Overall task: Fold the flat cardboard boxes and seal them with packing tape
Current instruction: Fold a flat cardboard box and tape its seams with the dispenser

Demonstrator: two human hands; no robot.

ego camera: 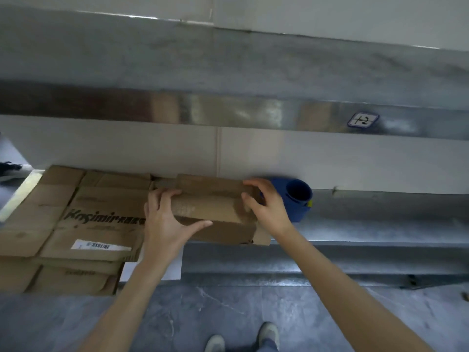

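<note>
One steel counter point(380, 224). Flat boxes point(76, 212) piled at its left, at least two, blurry and cut off. One box point(215, 207) mid-counter, left grip point(165, 219) and right grip point(266, 204) curled round its ends. One blue roll point(297, 196), half hidden behind the right.

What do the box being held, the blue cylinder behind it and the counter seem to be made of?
Box: brown cardboard, matt, creased and worn along its edges.
Blue cylinder: probably moulded plastic, smooth and evenly coloured; it is blurred, so this is not certain.
Counter: metal, likely stainless steel, grey with dull, streaky reflections.
</note>
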